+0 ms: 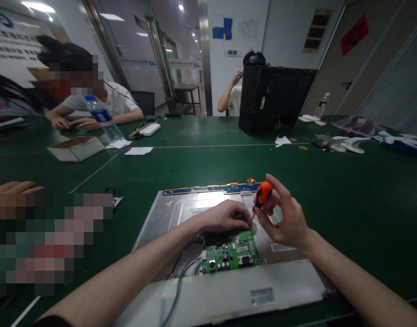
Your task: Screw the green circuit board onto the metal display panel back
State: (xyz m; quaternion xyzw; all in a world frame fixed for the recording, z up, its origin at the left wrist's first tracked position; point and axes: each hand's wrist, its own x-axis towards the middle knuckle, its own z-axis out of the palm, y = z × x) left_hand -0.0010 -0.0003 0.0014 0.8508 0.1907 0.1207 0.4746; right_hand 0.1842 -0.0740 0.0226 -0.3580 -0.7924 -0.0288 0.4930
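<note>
A flat metal display panel [161, 218] lies on the table with a green circuit board [230, 252] on its back. My right hand [288, 218] is closed around the orange and black handle of a screwdriver [264, 193]. Its shaft slants down to the board's upper right corner. My left hand [229, 214] rests at that corner, fingers curled and pinched beside the screwdriver tip; whatever is between them is hidden. Grey cables [183, 277] run from the board's left side over the panel's near edge. A blue circuit strip [208, 189] lines the far edge.
A black monitor casing [276, 97] stands upright at the back. At left are a paper box [77, 149] and a tilted water bottle [104, 120]. Two people sit across the table; another person's hand [14, 200] is at the left edge. Plastic bags and parts [341, 143] lie right.
</note>
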